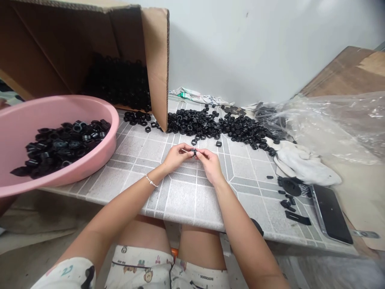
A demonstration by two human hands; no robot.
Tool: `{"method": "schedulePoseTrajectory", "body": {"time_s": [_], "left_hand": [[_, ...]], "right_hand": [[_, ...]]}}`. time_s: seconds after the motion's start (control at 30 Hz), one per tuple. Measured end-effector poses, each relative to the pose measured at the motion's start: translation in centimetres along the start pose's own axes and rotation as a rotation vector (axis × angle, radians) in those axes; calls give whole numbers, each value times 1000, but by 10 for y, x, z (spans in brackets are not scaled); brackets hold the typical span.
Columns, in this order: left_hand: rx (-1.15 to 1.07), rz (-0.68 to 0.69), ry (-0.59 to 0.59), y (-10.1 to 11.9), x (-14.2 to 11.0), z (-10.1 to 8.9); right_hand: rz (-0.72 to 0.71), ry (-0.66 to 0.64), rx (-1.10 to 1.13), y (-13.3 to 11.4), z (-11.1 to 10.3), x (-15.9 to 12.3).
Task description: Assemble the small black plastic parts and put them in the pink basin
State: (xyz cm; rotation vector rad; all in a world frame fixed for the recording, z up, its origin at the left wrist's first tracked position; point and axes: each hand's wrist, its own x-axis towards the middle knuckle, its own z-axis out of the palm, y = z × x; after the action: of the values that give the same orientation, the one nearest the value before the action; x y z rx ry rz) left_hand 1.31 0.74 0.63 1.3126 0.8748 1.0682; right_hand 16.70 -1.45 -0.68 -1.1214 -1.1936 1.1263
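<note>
Both hands meet over the middle of the table, pinching one small black plastic ring between their fingertips. My left hand grips it from the left, thumb and forefinger closed. From the right, my right hand holds the same piece with thumb and forefinger. Fingers cover most of it, so its exact shape is hard to make out. Just beyond the hands lie a few loose black rings, in front of a long heap of black ring pieces. A second heap of black parts adjoins it on the right.
A pink basin holding black pieces stands at left. Behind it, a cardboard box lies open with more inside. At right are a white cloth, clear plastic sheeting, a phone and scattered black bits. The table's edge is near my lap.
</note>
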Motion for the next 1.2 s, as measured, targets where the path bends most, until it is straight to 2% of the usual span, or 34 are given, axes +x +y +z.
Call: {"method": "schedulePoseTrajectory", "body": {"time_s": [0.2, 0.33, 0.5, 0.67, 0.87, 1.0, 1.2], "left_hand": [[-33, 44, 7, 2, -2, 3], [-76, 12, 0, -1, -1, 6], [-130, -39, 119, -4, 3, 10], [-307, -164, 19, 4, -2, 9], [-340, -226, -87, 11, -7, 14], [-350, -231, -88, 12, -6, 16], [-357, -229, -65, 9, -6, 15]], "right_hand": [[-92, -41, -60, -3, -6, 0], [-154, -58, -112, -5, -4, -1], [-265, -15, -306, -5, 4, -2], [-418, -24, -519, -7, 1, -2], [-498, 137, -659, -3, 3, -4], [-561, 145, -721, 0, 2, -3], [-584, 115, -783, 1, -1, -3]]}}
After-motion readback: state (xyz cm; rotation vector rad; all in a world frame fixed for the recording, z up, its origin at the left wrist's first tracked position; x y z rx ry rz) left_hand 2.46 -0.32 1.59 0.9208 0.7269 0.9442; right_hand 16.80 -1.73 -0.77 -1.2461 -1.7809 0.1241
